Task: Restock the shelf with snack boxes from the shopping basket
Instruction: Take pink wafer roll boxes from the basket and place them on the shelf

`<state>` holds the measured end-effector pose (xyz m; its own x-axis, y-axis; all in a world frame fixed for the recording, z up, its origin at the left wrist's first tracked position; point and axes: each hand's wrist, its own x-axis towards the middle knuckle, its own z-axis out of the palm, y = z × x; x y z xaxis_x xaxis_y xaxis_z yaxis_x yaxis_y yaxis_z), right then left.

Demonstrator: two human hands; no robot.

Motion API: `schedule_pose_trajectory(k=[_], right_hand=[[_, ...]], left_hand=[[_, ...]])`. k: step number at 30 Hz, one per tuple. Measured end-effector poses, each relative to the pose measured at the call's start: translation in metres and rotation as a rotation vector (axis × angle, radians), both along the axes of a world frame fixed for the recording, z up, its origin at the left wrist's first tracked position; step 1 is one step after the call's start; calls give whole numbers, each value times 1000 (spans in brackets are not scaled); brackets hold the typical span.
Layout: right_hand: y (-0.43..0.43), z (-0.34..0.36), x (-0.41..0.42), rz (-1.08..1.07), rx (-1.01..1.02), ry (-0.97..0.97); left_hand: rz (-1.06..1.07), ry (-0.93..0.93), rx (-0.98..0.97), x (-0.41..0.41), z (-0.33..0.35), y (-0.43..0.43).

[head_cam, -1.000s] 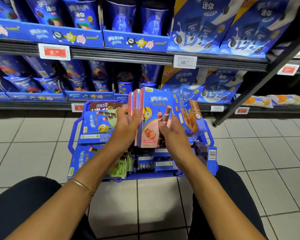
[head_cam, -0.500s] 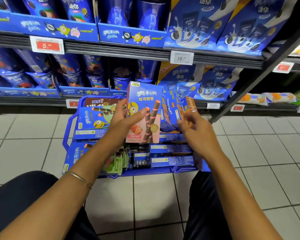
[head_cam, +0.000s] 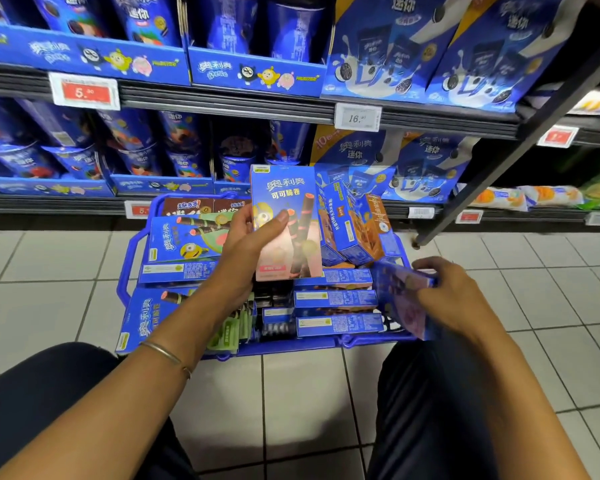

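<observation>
At the bottom of the view two knees in dark trousers [head_cam: 42, 403] frame a floor of pale tiles [head_cam: 291, 403], and both forearms reach forward from between them. On the left wrist there is a thin bracelet [head_cam: 168, 356]. The left hand [head_cam: 248, 242] holds a blue and pink snack box [head_cam: 286, 220] upright above the basket, the thumb pressed on its front and the other fingers hidden behind it. The right hand [head_cam: 454, 299] is lower, at the right edge of the basket, and its fingers are closed around a second box [head_cam: 404, 299] that is tilted and blurred, so its print is hard to read. The blue shopping basket [head_cam: 127, 268] stands on the tiles just in front of the knees and is full of flat blue boxes [head_cam: 336, 297], some lying and some leaning; the raised box and the left hand cover its middle part. At the back right of the basket some blue and orange boxes [head_cam: 359, 230] stand on end. Behind the basket is the shelf [head_cam: 222, 105], with blue cups [head_cam: 184, 147] on the left and large blue bags [head_cam: 426, 161] on the right. Price tags [head_cam: 84, 91] hang on the shelf edges, and the small print is not clear. A dark slanted bar [head_cam: 520, 147] crosses the right side and cuts off some goods behind it.
</observation>
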<state>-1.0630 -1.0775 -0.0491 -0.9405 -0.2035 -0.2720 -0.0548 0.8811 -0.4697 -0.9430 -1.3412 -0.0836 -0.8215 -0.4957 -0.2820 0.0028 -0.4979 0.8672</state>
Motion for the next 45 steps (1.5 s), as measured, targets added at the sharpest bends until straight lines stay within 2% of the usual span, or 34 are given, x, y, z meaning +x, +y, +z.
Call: schedule_pose_trajectory(k=[3, 9, 15, 18, 20, 25, 33, 38, 41, 45], right_hand=[[6, 23, 2, -40, -158, 63], [-7, 52, 13, -91, -667, 126], [-45, 54, 28, -194, -1205, -153], [-64, 44, 40, -175, -1354, -272], [-78, 34, 49, -142, -1358, -320], [-103, 13, 64, -38, -1122, -202], [-119, 0, 67, 127, -969, -333], [-131, -13, 66, 137, -980, -425], [-135, -10, 69, 149, -960, -479], [-139, 40, 89, 124, -949, -585]], left_hand=[[-6, 12, 47, -2, 1, 0], [-12, 18, 77, -7, -5, 4], [18, 8, 46, -7, -4, 8], [41, 5, 12, -6, 0, 11], [44, 2, -9, -5, 2, 12], [67, -26, -78, -1, 10, 14], [83, -55, -115, 4, 17, 14], [83, -58, -79, 11, 12, 9], [101, -133, -45, 20, 24, 10], [120, -198, 61, 43, 67, 10]])
